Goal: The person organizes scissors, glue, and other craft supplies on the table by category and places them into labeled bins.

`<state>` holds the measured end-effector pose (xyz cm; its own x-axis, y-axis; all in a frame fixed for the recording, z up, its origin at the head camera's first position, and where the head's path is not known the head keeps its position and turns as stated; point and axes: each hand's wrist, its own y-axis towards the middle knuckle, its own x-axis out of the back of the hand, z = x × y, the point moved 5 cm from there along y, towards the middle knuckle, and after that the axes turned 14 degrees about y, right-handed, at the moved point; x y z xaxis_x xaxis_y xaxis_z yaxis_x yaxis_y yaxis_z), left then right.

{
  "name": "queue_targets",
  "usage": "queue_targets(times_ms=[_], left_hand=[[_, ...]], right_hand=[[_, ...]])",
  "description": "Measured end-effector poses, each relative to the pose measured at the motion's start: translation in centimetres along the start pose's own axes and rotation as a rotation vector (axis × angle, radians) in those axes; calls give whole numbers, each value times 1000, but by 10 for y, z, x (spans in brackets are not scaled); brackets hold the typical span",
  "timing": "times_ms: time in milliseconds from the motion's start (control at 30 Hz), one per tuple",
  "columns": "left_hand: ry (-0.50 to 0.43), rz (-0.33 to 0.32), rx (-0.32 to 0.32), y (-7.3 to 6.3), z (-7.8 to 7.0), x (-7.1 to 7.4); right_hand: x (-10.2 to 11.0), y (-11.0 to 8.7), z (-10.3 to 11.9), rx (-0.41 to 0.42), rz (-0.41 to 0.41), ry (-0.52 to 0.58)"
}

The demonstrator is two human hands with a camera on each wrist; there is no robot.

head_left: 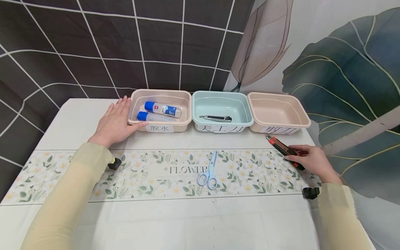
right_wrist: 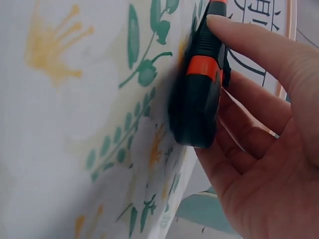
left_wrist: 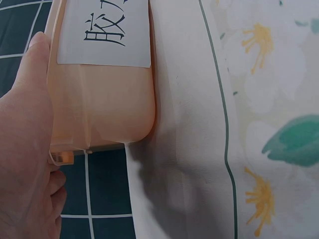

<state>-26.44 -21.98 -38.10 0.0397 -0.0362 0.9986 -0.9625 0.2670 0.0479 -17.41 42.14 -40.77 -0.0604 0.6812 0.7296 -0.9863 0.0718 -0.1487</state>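
Note:
My left hand rests against the left end of a pink bin, its fingers straight and its thumb along the front rim. Inside that bin lie two glue bottles with blue caps, the upper glue bottle showing a label. At the right, my right hand pinches a black and red utility knife between thumb and fingers. In the right wrist view the thumb lies on the side of the utility knife, close to the tabletop. Light blue scissors lie on the flowered strip, apart from both hands.
A light blue bin in the middle holds a grey utility knife. Another pink bin stands to its right. Paper labels are on the bin fronts. A flower-printed strip crosses the white table; a dark gridded backdrop rises behind.

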Motion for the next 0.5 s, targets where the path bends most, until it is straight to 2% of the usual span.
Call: queue_targets(times_ms=[200,500], left_hand=[[-3,5,-1,0,0,-1],[-1,6,0,0,1,-1]], right_hand=[[-1,2,3,8,14,-46],[-3,5,5,-20,43,-58]])
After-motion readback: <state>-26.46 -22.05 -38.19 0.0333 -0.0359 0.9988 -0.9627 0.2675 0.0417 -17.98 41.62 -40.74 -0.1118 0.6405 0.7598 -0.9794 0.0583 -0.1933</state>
